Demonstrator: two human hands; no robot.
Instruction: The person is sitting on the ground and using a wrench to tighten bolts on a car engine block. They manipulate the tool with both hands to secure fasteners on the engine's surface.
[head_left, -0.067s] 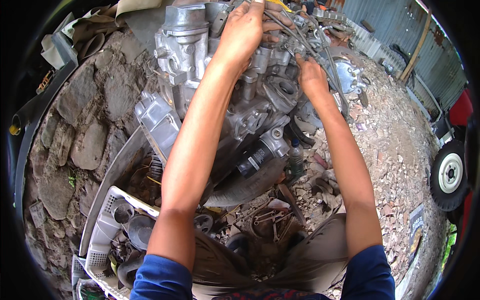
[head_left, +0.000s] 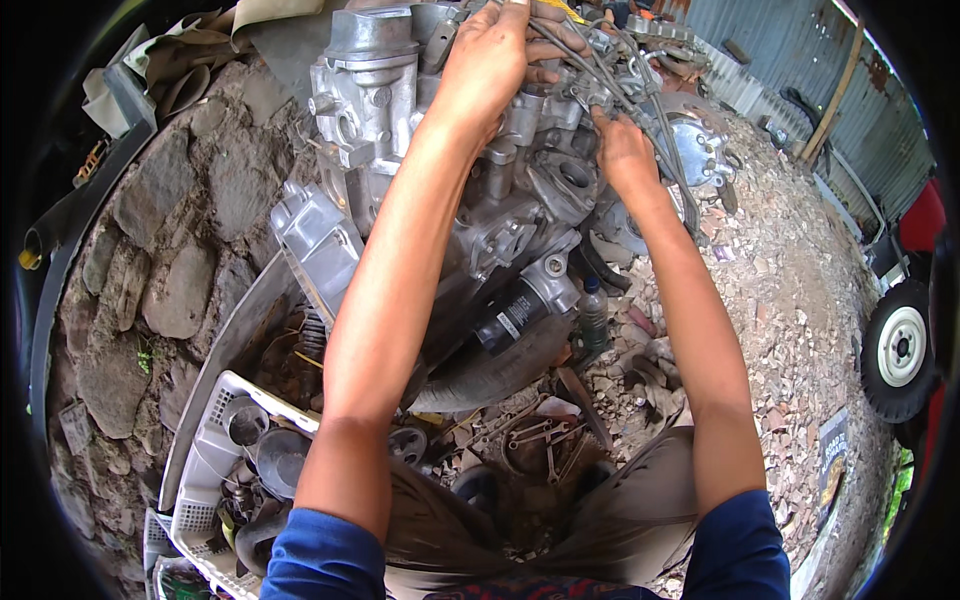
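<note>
A large grey metal engine (head_left: 375,90) fills the upper middle. My left hand (head_left: 485,70) reaches over its top, thumb up and darkened fingers bent among thin dark cables (head_left: 600,75); what they grip is hidden. To the right, my right hand (head_left: 628,155) is closed, with a fingertip against a small metal fitting (head_left: 592,95) on the engine's side. Whatever lies inside its fingers cannot be made out. Below my forearms a black cylindrical filter (head_left: 510,315) sits low on the engine, beside a flanged round port (head_left: 570,178).
A white plastic crate (head_left: 205,480) of metal parts stands at lower left, beside a stone wall (head_left: 180,290). Spanners (head_left: 548,435) lie between my feet. A plastic bottle (head_left: 593,315) stands under the engine. Rubble ground (head_left: 790,290) stretches right toward a wheel (head_left: 897,345).
</note>
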